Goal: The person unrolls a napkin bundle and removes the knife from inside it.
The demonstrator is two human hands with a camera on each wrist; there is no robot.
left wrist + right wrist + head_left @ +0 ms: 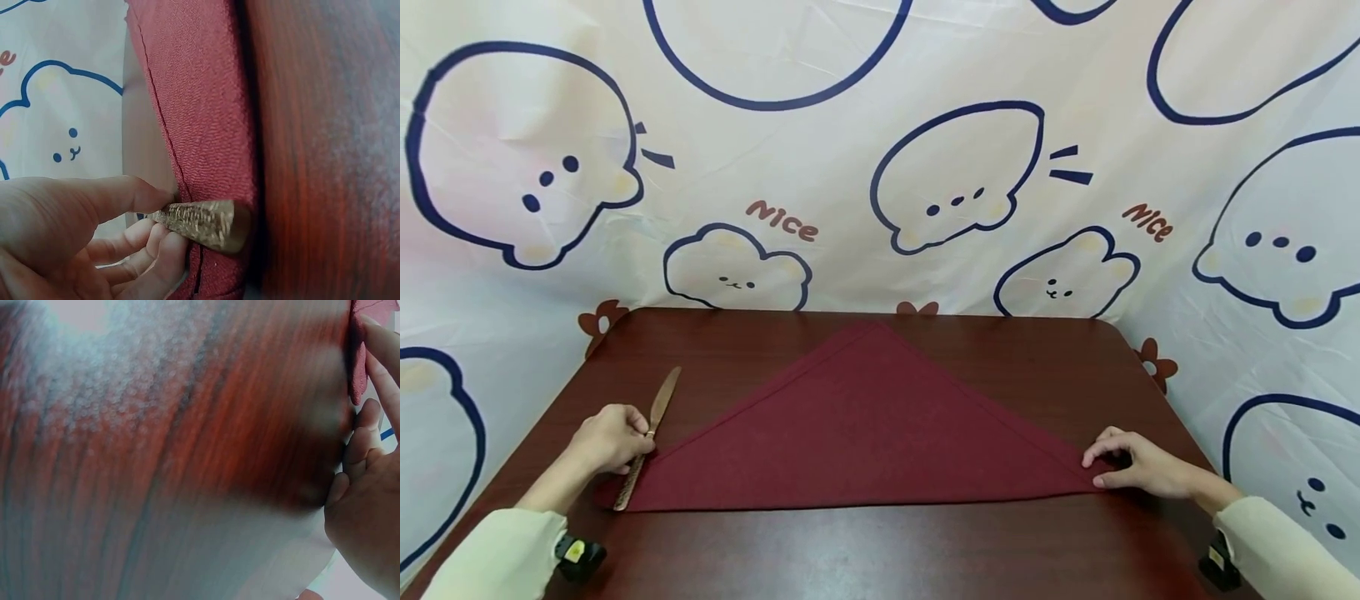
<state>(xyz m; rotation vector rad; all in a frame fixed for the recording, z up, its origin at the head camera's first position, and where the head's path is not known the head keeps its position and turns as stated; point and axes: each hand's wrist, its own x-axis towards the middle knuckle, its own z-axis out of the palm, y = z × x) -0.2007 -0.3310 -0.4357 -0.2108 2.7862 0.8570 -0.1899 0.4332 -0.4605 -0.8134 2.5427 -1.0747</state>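
Note:
A dark red cloth napkin, folded into a triangle, lies flat with its point away from me and its long folded edge toward me. My left hand pinches a gold-coloured table knife between thumb and fingers over the napkin's left corner. The knife's blade points away from me, while its textured handle crosses the cloth near the corner. At the opposite corner, my right hand pinches the cloth's tip with thumb and forefinger, the other fingers curled beside it.
Under the napkin is a dark brown wooden table with rounded far corners. A pale curtain with blue-outlined cartoon figures hangs behind it and along both sides.

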